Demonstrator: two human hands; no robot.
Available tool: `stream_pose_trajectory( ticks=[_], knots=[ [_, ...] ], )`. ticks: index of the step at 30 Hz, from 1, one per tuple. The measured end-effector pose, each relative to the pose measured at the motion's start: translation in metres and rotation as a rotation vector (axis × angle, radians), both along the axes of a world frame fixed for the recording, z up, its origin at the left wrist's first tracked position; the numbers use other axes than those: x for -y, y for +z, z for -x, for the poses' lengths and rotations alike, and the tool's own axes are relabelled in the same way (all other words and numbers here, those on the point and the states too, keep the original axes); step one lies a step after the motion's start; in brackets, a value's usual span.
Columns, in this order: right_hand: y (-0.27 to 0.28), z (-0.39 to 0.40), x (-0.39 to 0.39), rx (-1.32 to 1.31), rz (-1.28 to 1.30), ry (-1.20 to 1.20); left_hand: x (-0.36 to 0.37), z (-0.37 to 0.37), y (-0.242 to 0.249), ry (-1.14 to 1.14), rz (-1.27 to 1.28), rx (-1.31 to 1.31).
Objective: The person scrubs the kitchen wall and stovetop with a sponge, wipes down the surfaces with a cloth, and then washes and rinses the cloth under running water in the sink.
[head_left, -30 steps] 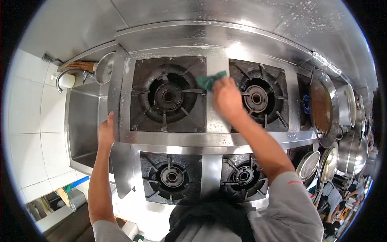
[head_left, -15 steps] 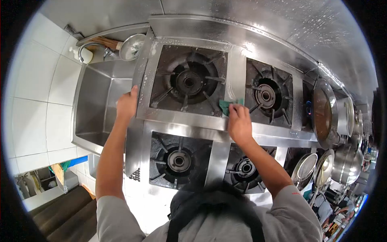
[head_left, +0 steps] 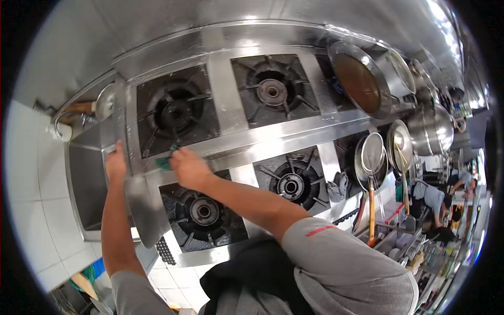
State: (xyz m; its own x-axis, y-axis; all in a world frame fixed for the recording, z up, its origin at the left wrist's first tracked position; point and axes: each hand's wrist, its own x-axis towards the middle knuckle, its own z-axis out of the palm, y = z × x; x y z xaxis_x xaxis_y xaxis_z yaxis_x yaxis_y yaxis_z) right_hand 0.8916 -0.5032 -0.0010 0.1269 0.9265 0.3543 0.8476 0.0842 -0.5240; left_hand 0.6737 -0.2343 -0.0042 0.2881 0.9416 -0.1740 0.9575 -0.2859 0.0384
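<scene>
My right hand (head_left: 190,167), somewhat blurred, pinches a thin green scouring pad (head_left: 165,161). It presses the pad on the steel strip (head_left: 257,135) along the front of the back burners, just below the back left burner (head_left: 176,114). My left hand (head_left: 116,164) grips the upright steel side panel (head_left: 122,118) between the stove and the sink (head_left: 86,173); some of its fingers are hidden. Nearest my right forearm are the front left burner (head_left: 204,211) and the front middle burner (head_left: 290,186).
A wok with brown liquid (head_left: 357,81) sits on a back burner with a blue flame. Strainers (head_left: 373,153) and a large steel pot (head_left: 431,130) stand at the right. A faucet (head_left: 65,115) and a steel bowl (head_left: 105,102) are behind the sink. People (head_left: 429,197) work far right.
My right hand has wiped leftward along the strip with the scouring pad, from between the two back burners to below the left one. My view has shifted right; my left hand stays on the panel.
</scene>
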Motion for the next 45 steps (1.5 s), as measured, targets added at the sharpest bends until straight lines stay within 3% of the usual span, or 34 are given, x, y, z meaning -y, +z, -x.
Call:
stream_pose_trajectory(
  ticks=[3, 4, 5, 10, 13, 15, 19, 23, 25, 28, 31, 35, 36, 39, 40, 41, 42, 45],
  knots=[
    [-0.02, -0.09, 0.077, 0.004, -0.043, -0.225, -0.033, 0.017, -0.034, 0.161, 0.084, 0.052],
    [-0.031, -0.127, 0.105, -0.074, -0.114, -0.213, -0.04, 0.024, -0.043, 0.113, 0.06, 0.008],
    [-0.034, -0.162, 0.128, 0.027, -0.204, -0.278, -0.046, 0.031, -0.052, 0.065, 0.034, -0.036],
    [-0.009, -0.284, 0.23, 0.152, -0.167, -0.676, -0.05, 0.048, -0.055, -0.302, -0.171, -0.33],
    [-0.02, -0.348, 0.273, 0.323, 0.001, -0.918, -0.031, 0.024, -0.025, -0.073, -0.009, -0.154],
    [-0.013, -0.37, 0.285, 0.29, -0.031, -0.981, -0.023, 0.017, -0.019, 0.059, 0.011, -0.039],
    [-0.018, -0.388, 0.263, 0.28, -0.03, -1.066, -0.001, 0.004, -0.002, 0.231, -0.006, 0.199],
    [-0.014, -0.43, 0.21, 0.338, 0.049, -1.083, 0.002, 0.006, -0.01, 0.157, -0.041, 0.194],
    [-0.013, -0.456, 0.17, 0.359, 0.103, -1.066, -0.005, 0.017, -0.014, 0.24, 0.022, 0.206],
    [-0.021, -0.496, 0.099, 0.336, 0.021, -1.075, 0.01, 0.005, 0.005, 0.252, 0.026, 0.237],
    [-0.01, -0.519, 0.049, 0.324, 0.119, -1.077, 0.025, -0.016, 0.024, 0.354, 0.049, 0.289],
    [0.001, -0.526, 0.014, -0.068, 0.045, -1.059, 0.037, -0.032, 0.047, 0.349, 0.107, 0.293],
    [0.007, -0.522, 0.01, -0.319, 0.039, -1.013, 0.039, -0.034, 0.05, 0.336, 0.101, 0.282],
    [0.02, -0.485, -0.012, -1.482, -0.389, -0.515, 0.042, -0.031, 0.046, 0.312, 0.104, 0.294],
    [0.037, -0.461, -0.02, -1.679, -0.437, -0.407, 0.039, -0.031, 0.044, 0.311, 0.098, 0.314],
    [0.087, -0.406, -0.036, -1.876, -0.477, -0.286, 0.038, -0.032, 0.042, 0.283, 0.102, 0.327],
    [0.114, -0.369, -0.055, -1.948, -0.463, -0.306, 0.039, -0.032, 0.043, 0.27, 0.104, 0.336],
    [0.143, -0.293, -0.136, -1.914, -0.389, -0.017, 0.047, -0.045, 0.074, 0.317, 0.222, 0.325]
  ],
)
